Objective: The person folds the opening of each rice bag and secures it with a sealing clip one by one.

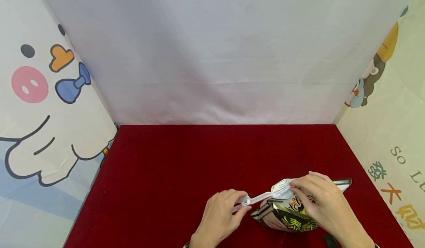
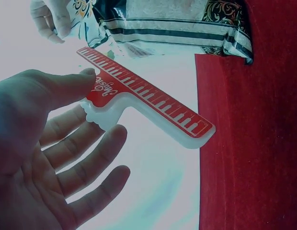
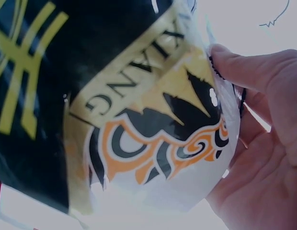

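A plastic bag of printed black, gold and white film (image 1: 289, 222) lies on the right part of the red table. My right hand (image 1: 325, 203) pinches its upper edge between thumb and fingers; in the right wrist view the thumb (image 3: 239, 67) presses on the film. Just left of the bag, my left hand (image 1: 222, 214) holds a white plastic clip (image 1: 262, 197) between thumb and forefinger. A red face with piano keys and "Music" lettering shows on this clip (image 2: 143, 91); the other left fingers are spread loosely. Whether the clip touches the bag, I cannot tell.
The red tabletop (image 1: 166, 174) spreads to the left and behind the hands. A small dark object (image 1: 330, 240) lies at the front, partly under the right forearm. White cloth (image 1: 219, 56) hangs at the back, and cartoon-printed cloths (image 1: 49, 104) stand at both sides.
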`<state>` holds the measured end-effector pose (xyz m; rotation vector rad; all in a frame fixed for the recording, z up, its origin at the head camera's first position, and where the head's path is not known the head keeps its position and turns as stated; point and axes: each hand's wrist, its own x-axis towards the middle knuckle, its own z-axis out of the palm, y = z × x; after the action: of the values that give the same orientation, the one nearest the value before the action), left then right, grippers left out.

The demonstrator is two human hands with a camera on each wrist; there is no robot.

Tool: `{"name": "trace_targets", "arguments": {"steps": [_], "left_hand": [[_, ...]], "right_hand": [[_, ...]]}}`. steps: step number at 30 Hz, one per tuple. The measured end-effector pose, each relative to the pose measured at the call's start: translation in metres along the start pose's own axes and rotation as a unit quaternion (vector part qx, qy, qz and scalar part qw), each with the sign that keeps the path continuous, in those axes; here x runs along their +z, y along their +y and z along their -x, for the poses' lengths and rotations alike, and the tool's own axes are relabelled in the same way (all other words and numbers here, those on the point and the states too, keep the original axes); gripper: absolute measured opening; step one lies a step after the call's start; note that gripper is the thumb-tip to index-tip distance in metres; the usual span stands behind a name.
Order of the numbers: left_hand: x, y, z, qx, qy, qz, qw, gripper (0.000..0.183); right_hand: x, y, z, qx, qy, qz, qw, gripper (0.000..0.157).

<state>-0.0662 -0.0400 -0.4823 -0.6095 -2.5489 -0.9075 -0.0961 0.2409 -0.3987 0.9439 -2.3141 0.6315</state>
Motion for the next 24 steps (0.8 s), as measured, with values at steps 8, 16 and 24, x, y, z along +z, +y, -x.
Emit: {"name": "trace_targets", "arguments": {"steps": [8, 16, 24], "left_hand": [[0.0, -0.001, -0.001, 0.003, 0.008, -0.007, 0.9999, 0.025], [-0.001, 0.004, -0.004, -0.002, 0.031, 0.008, 0.9995, 0.026], [0.0, 0.009, -0.008, 0.006, 0.045, 0.025, 0.9987, 0.027]], "right_hand": [[0.0, -0.001, -0.001, 0.005, -0.005, 0.003, 1.0, 0.054], [0.002, 0.0, 0.0, -0.004, 0.002, 0.002, 1.0, 0.051], [0.003, 0.0, 0.0, -0.005, 0.002, 0.003, 1.0, 0.051]]}}
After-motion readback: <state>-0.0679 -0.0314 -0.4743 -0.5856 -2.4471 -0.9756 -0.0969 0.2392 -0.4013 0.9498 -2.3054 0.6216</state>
